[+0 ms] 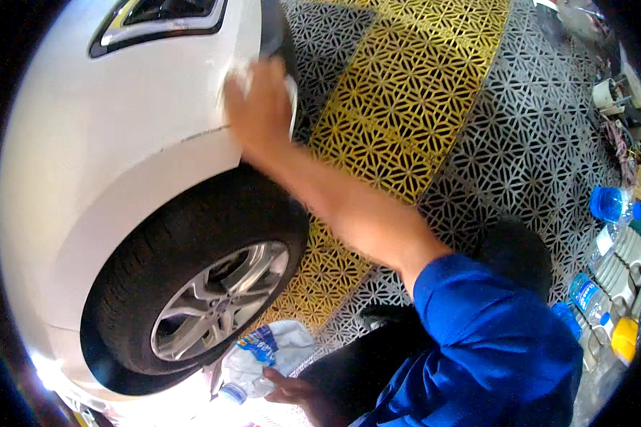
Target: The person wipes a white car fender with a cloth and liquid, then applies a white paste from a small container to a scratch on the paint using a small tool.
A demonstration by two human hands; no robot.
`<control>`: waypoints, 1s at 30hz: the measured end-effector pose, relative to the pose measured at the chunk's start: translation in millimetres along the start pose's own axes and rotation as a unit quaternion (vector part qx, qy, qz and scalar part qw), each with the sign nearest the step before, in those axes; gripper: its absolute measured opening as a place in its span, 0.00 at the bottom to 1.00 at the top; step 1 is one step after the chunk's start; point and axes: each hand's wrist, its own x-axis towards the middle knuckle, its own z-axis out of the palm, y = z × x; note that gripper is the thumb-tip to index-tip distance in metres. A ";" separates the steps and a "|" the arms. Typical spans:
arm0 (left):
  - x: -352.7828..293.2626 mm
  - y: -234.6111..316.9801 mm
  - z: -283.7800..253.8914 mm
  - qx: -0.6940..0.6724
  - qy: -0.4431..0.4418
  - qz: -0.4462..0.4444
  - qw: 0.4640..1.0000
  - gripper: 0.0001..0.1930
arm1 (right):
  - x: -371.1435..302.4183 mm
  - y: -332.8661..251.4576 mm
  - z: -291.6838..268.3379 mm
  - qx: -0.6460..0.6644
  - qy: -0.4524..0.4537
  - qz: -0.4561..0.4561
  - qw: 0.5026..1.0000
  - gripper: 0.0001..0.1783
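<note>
My right hand (262,107), smeared by motion, presses against the white car's body panel (142,135) just above the wheel arch. Something white and cloth-like (243,77) shows under and beside its fingers. A dark scuff line (205,134) runs along the panel to the left of the wrist. Low in the view, my left hand (286,390) grips a plastic bottle (292,341) with a blue label and a blue cap, tilted cap-down to the left. The bottle is beside the car's wheel (224,299), which has a black tyre and silver spokes.
A car lamp (167,14) sits at the top of the panel. Grey and yellow perforated floor tiles (399,92) lie right of the car. Along the right edge stand several bottles (591,295), a blue-topped container (609,205) and a yellow item (624,340).
</note>
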 end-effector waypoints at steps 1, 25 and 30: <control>-3.3 10.5 3.4 -0.022 0.001 -0.014 1.000 0.44 | -38.7 -10.9 -6.5 -0.012 -0.006 -0.058 0.998 0.16; 7.7 2.4 5.3 -0.064 -0.132 0.127 0.981 0.39 | -31.1 -2.6 -6.8 0.037 0.055 -0.017 0.998 0.09; -0.5 16.3 12.4 -0.059 -0.145 0.136 0.978 0.40 | -65.8 -47.4 1.0 0.044 0.044 -0.112 0.992 0.12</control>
